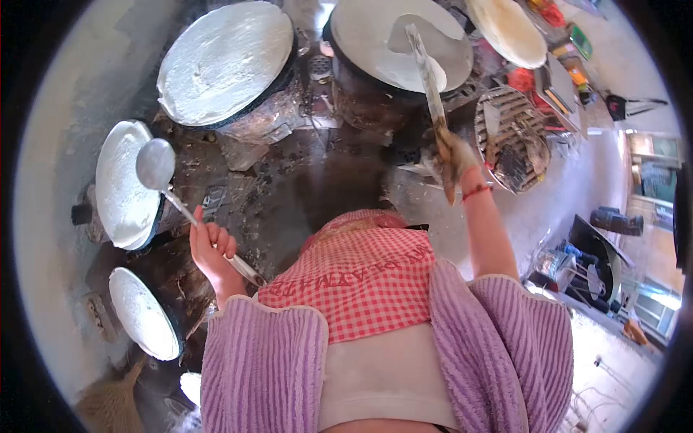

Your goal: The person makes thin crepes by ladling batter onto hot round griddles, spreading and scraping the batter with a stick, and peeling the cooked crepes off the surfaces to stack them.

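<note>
- Right hand point(457, 155): fingers wrapped around a long flat paddle point(428, 83), near its butt end.
- Paddle: angled over the near rim of the central griddle point(345, 66); probably light and stiff, perhaps slick at the blade, best held by the handle.
- Left hand point(214, 251): fingers curled around the handle of a metal ladle point(155, 164), not spread; firm to grip, likely heavier at the bowl.
- Ladle bowl: over the inner edge of the left griddle point(158, 216); contact unclear.
- Pale batter point(361, 36): on the central griddle, beneath the paddle blade; soft and wet by its look, likely easily smeared, with no firm place to grasp.
- Edges: round griddle rims, probably hot; slatted rack point(514, 133) just beside the right hand.
- Room for moving: broad gap between both hands, beyond the checked apron point(375, 289); tighter between neighbouring rims.
</note>
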{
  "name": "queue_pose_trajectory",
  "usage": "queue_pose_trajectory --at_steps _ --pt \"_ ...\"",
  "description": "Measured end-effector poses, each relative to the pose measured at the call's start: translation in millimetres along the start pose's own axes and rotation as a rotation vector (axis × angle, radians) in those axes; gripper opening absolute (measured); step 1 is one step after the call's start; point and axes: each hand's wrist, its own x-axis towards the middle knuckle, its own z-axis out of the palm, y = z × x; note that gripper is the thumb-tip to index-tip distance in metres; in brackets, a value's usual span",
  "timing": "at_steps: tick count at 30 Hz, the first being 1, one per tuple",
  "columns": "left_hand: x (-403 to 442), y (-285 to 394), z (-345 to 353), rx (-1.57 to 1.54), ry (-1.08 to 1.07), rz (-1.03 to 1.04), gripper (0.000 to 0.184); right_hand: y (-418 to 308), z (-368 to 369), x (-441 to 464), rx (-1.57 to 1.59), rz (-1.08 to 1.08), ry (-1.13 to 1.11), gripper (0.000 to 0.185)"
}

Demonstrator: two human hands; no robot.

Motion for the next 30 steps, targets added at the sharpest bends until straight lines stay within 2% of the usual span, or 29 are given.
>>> queue_pose_trajectory --at_steps 1,3,5,7,9,11,12,15,16,18,20,23,26,27,29,30 --pt "0.1 -0.2 -2.4 -0.002 0.016 0.008 0.038 -10.1 -11.3 8.9 0.024 -0.018 0.046 0.033" --pt "2.4 -1.6 -1.1 -0.032 0.008 0.024 0.038 -37.1 -25.9 26.4 -0.211 -0.085 0.167 0.034" --pt "4.4 -3.6 7.1 -0.031 -0.011 0.049 0.038 -42.2 -65.7 104.9 -0.622 -0.271 0.353 0.039" --pt "5.5 -8.2 15.4 -0.018 -0.048 0.041 0.038 -38.5 -70.3 107.7 -0.934 -0.434 0.473 0.046" --pt "4.1 -16.0 28.2 -0.028 -0.078 0.033 0.037 -30.7 -20.1 32.1 -1.158 -0.594 0.521 0.053" --pt "-6.2 -20.3 49.6 0.017 -0.062 0.034 0.037 1.4 -27.1 -3.2 -1.197 -0.47 0.384 0.064" --pt "-13.0 -24.9 61.6 0.04 -0.05 0.037 0.037 2.2 -43.0 -5.4 -1.149 -0.415 0.401 0.064" --pt "-34.7 -45.3 98.6 0.164 -0.001 0.037 0.036 -27.5 -110.5 27.8 -1.031 -0.298 0.365 0.065" --pt "-38.5 -55.7 107.4 0.17 -0.032 0.009 0.035 -44.1 -126.2 52.7 -0.995 -0.42 0.329 0.064" --pt "-47.5 -76.6 146.8 0.148 -0.001 -0.004 0.035 -90.5 -136.6 101.5 -0.981 -0.516 0.306 0.062" --pt "-60.3 -94.4 171.4 0.113 0.02 -0.053 0.035 -125.0 -134.9 118.7 -1.056 -0.403 0.3 0.058" --pt "-78.0 -101.9 206.1 0.022 0.018 -0.065 0.034 -94.9 -155.2 111.2 -1.493 -0.793 0.243 0.052" --pt "-95.7 -99.7 230.9 0.103 0.105 -0.01 0.034 -94.0 -187.0 92.7 -1.184 -0.551 0.108 0.051" --pt "-99.4 -100.2 236.6 0.126 0.134 0.009 0.034 -113.0 -196.1 115.7 -1.016 -0.729 -0.025 0.06" --pt "-101.4 -102.4 237.3 0.138 0.114 0.022 0.034 -153.4 -189.9 148.6 -1.104 -0.351 0.04 0.069" --pt "-101.6 -103.3 240.5 0.135 0.113 0.024 0.033 -167.1 -175.4 160.3 -0.908 -0.315 -0.012 0.072"
